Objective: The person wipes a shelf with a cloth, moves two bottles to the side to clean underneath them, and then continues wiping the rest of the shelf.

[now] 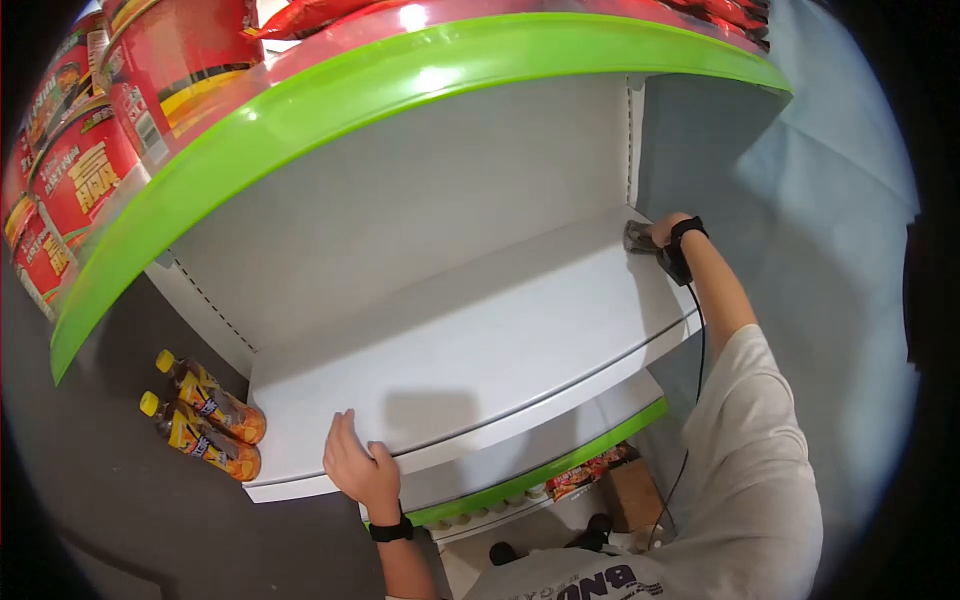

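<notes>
Cloth lay at the far right back corner of the white shelf (bare otherwise). Left hand curled over the shelf's front edge, holding nothing else. Right hand pressed on the cloth, fingers closed over it.

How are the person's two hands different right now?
The left hand grips the white shelf's front edge, near the camera; the right hand reaches to the far back corner. The left holds no tool; the right presses a small grey thing against the shelf. Both wear black wristbands.
</notes>
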The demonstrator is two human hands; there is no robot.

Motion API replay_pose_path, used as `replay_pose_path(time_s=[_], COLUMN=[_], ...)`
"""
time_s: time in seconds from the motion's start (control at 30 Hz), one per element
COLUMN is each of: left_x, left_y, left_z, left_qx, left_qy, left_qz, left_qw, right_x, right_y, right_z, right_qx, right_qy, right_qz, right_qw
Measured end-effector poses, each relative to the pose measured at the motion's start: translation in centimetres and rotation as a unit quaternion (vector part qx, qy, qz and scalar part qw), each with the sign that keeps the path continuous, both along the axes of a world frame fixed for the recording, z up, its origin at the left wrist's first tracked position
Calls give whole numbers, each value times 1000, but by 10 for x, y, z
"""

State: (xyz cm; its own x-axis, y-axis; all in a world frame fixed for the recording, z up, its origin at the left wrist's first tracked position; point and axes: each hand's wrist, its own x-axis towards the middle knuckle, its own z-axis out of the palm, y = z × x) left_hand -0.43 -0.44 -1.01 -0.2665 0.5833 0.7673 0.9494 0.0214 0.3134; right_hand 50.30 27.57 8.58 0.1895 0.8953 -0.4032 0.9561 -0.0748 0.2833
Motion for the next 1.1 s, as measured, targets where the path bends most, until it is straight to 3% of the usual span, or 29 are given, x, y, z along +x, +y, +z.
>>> replay_pose_path(time_s=[0.03, 0.07, 0.13, 0.2, 0.27, 0.3, 0.43, 0.57, 0.67, 0.8, 1.1], left_x=[0, -1, -4, -4, -2, -3, -3, -6, -1, -3, -3], left_y=[-1, -1, -1, -1, -2, -2, -2, -1, -1, -1, -2], left_z=[0, 0, -2, -2, 0, 0, -1, -4, 0, -2, 0], left_qx=[3, 7, 1, 11, -5, -3, -7, -9, -6, -2, 6], left_qy=[4, 9, 9, 22, 1, 4, 6, 11, 3, 13, 17], left_qz=[0, -1, -9, -10, -8, -6, -8, -7, -6, -9, -3], left_qw=[1000, 1000, 1000, 1000, 1000, 1000, 1000, 1000, 1000, 1000, 1000], right_x=[10, 22, 42, 56, 57, 58, 46, 41, 46, 38, -93], right_y=[-13, -21, -40, -66, -96, -107, -154, -182, -188, -185, -158], right_z=[5, 3, 0, -4, -2, -1, 13, 15, 5, 9, 8], right_qx=[3, -2, -15, 0, 43, 31, -2, -28, -7, -30, -147], right_qy=[108, 104, 368, 417, 469, 496, 545, 533, 529, 550, 496], right_qz=[-10, -15, -31, -58, -16, -60, -63, -30, 4, -36, 239], right_qw=[994, 994, 929, 907, 882, 866, 836, 845, 849, 834, 822])
